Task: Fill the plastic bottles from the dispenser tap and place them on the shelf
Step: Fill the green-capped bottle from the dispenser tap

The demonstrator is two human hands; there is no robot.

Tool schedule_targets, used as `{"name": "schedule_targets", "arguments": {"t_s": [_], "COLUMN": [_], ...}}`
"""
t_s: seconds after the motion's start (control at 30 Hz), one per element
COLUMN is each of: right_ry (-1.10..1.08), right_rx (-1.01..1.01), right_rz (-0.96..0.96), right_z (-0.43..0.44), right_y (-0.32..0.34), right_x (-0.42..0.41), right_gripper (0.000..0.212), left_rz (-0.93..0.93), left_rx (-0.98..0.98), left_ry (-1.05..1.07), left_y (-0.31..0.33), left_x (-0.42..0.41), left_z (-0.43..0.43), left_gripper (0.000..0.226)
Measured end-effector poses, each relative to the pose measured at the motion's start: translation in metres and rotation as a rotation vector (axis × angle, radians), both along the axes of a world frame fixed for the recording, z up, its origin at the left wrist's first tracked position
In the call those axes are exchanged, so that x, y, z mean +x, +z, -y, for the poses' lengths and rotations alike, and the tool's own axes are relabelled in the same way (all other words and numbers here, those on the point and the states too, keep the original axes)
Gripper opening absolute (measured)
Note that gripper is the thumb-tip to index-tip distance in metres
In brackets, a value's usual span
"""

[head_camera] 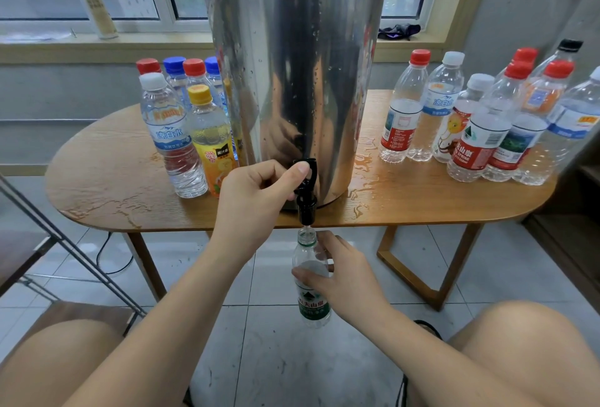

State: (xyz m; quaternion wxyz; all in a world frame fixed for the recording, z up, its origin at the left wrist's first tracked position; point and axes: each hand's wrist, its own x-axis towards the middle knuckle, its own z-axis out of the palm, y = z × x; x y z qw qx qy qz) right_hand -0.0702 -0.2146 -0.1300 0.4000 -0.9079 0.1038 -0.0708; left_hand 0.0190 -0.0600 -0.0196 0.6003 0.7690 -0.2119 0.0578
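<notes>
My left hand [259, 192] has its grip clamped on the tap [306, 208] lever, my right hand [341, 276] round the bottle [312, 307] at six o'clock below the spout. If the mouth drifts (the tabletop [422, 198] is already wet), water likely spills; a late release would overflow it.

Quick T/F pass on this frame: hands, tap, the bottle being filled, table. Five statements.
1. The left hand grips the tap on the dispenser. True.
2. The right hand holds a red-labelled bottle under the tap. False: the held bottle has a green label.
3. The held bottle is capped. False: its neck is open, right below the spout.
4. The table has water spilled on it. True.
5. The yellow-capped bottle stands right of the dispenser. False: it stands on the left side.
</notes>
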Motion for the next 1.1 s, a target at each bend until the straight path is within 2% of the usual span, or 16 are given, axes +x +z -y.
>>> {"name": "schedule_targets", "arguments": {"t_s": [1.1], "right_ry": [0.007], "right_rx": [0.026], "right_rz": [-0.012], "right_z": [-0.0002], "right_y": [0.0012], "right_x": [0.0005], "right_gripper": [0.062], "left_rz": [0.024], "left_rx": [0.034], "left_ry": [0.003], "left_y": [0.0019], "left_x": [-0.0017], "left_z": [-0.0018], "left_gripper": [0.042]}}
